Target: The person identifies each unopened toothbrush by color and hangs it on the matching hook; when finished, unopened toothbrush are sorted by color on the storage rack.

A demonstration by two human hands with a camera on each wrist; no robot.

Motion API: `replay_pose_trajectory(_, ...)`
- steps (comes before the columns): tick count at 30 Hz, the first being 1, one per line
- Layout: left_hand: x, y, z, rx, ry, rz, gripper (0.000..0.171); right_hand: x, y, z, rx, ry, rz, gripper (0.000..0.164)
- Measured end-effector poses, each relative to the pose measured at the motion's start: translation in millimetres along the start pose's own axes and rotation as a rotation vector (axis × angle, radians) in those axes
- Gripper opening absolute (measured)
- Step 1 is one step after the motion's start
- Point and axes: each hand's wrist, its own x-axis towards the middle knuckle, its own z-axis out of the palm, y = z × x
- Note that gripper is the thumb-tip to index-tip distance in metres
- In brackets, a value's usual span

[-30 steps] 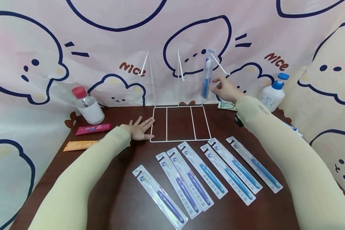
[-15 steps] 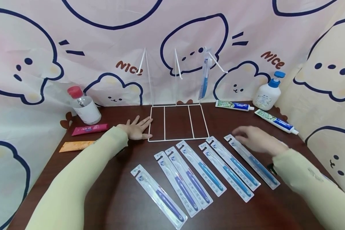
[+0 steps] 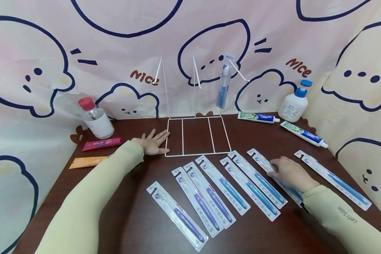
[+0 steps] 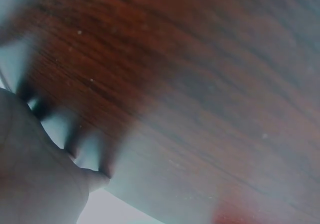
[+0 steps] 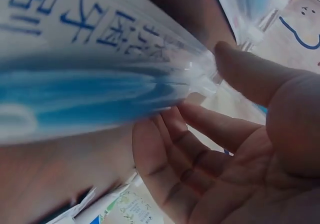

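My right hand (image 3: 290,172) is over a blue packaged toothbrush (image 3: 259,159) lying on the table. In the right wrist view, thumb and fingers pinch that package (image 5: 95,91) from its two sides. My left hand (image 3: 152,143) rests with spread fingers on the table, its fingertips touching the left side of a white wire rack (image 3: 183,137). The left wrist view shows part of this hand (image 4: 40,174) and the dark wood. On the rack's right prong hangs another blue packaged toothbrush (image 3: 223,86). Several blue and purple packaged toothbrushes (image 3: 198,203) lie in front of the rack.
Far right lies a blue packaged toothbrush (image 3: 334,180). Behind it are two toothpaste tubes (image 3: 304,134) and a white pump bottle (image 3: 293,106). To the left stand a red-capped bottle (image 3: 98,121), a pink tube (image 3: 102,144) and an orange tube (image 3: 87,162).
My right hand has left the toothbrush hanging on the rack, come down to the right and taken hold of a package on the table. My left hand has stayed in place.
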Motion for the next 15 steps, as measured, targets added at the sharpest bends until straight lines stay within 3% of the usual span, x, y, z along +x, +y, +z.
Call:
replay_pose_trajectory(4, 0.9, 1.3, -0.2, 0.004, 0.008, 0.004, 0.086, 1.7, -0.2, 1.0, -0.024, -0.001, 0.004, 0.055)
replay_pose_trajectory(15, -0.9, 0.7, 1.6, -0.004, 0.014, 0.003, 0.085, 12.8, 5.7, -4.0, 0.101, -0.114, 0.093, 0.063)
